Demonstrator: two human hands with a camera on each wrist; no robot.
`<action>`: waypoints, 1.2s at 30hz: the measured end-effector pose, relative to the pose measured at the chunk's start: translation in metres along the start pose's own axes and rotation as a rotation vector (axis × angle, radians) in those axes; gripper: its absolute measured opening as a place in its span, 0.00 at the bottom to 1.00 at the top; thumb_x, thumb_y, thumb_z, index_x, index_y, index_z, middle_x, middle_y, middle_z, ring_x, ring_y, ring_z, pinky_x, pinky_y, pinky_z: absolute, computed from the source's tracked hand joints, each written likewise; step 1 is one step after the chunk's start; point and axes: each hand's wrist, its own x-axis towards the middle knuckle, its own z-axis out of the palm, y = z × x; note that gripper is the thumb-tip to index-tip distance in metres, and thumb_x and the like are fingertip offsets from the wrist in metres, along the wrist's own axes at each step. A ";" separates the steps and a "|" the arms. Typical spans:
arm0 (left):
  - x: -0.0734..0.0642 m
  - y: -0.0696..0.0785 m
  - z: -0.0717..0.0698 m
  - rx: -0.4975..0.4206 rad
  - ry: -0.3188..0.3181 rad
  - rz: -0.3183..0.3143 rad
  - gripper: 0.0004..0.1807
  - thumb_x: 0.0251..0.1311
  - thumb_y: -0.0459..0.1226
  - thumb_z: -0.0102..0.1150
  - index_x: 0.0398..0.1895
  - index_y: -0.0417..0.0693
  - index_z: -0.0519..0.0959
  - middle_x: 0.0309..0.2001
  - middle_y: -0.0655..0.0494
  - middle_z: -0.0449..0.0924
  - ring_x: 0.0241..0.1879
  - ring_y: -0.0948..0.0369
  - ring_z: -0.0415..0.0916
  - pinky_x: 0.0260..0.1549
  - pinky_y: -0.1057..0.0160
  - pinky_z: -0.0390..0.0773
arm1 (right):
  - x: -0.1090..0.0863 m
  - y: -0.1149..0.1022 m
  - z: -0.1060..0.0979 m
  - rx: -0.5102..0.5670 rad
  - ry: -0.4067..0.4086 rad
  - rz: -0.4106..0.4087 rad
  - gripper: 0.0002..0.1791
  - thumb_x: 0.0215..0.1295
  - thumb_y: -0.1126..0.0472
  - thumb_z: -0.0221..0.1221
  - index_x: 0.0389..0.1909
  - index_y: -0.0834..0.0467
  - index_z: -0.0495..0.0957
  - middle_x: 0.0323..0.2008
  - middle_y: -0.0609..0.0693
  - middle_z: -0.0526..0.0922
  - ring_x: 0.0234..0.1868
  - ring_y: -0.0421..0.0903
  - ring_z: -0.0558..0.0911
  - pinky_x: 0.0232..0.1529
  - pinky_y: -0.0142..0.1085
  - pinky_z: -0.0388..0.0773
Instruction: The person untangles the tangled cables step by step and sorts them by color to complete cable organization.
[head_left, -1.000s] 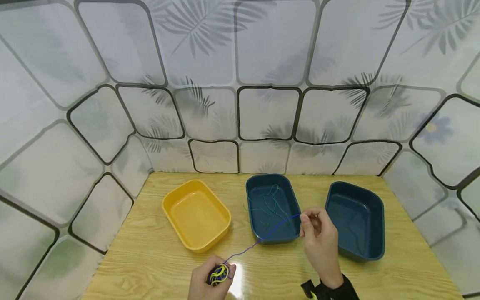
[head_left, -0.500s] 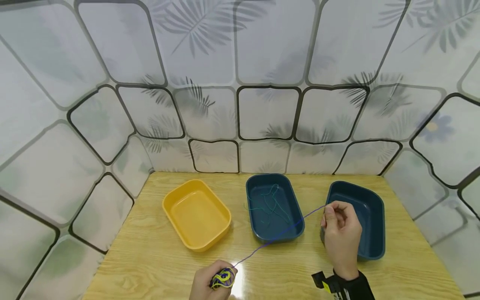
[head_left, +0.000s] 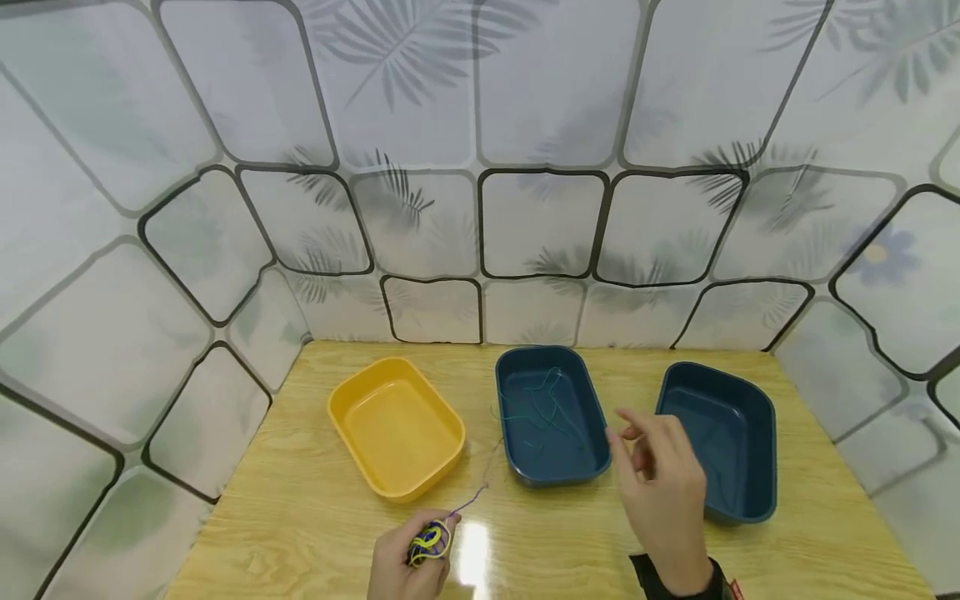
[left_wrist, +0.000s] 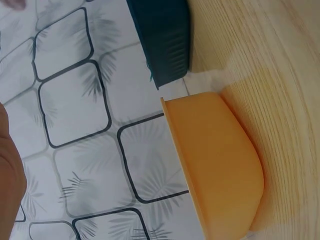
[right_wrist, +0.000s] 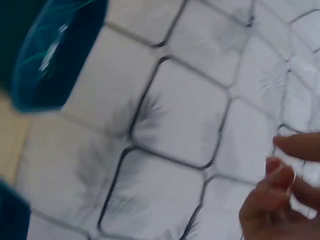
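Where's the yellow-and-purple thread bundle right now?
In the head view, the thread bundle is gripped in the left hand, near the bottom of the picture and just left of centre, below the yellow tray.

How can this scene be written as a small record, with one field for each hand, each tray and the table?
Left hand: holds a bundle of yellow and purple string; a purple strand sticks out
Right hand: fingers bent, no string visible in them
Left tray: yellow
Middle tray: dark blue, green threads inside
Right tray: dark blue, partly hidden behind the right hand
Table: light wood, under all three trays
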 end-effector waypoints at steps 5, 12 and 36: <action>0.002 0.002 0.007 -0.081 -0.023 -0.006 0.19 0.50 0.09 0.56 0.40 0.35 0.80 0.16 0.51 0.75 0.08 0.71 0.67 0.04 0.76 0.65 | -0.015 -0.030 0.021 0.353 -0.420 -0.176 0.25 0.67 0.66 0.65 0.64 0.60 0.75 0.36 0.43 0.78 0.29 0.32 0.72 0.27 0.19 0.70; -0.001 0.001 0.009 -0.079 -0.076 0.068 0.23 0.47 0.10 0.58 0.44 0.36 0.80 0.22 0.51 0.79 0.16 0.73 0.70 0.11 0.78 0.68 | -0.030 -0.044 0.052 0.506 -0.407 -0.268 0.13 0.68 0.68 0.63 0.53 0.59 0.81 0.41 0.47 0.84 0.38 0.37 0.82 0.37 0.23 0.78; -0.017 -0.007 -0.016 -0.004 0.002 0.127 0.22 0.32 0.12 0.63 0.33 0.37 0.81 0.25 0.45 0.83 0.22 0.69 0.78 0.19 0.74 0.77 | 0.030 -0.030 0.098 0.397 -0.003 -0.118 0.12 0.63 0.77 0.62 0.46 0.65 0.85 0.38 0.54 0.87 0.33 0.47 0.87 0.36 0.28 0.81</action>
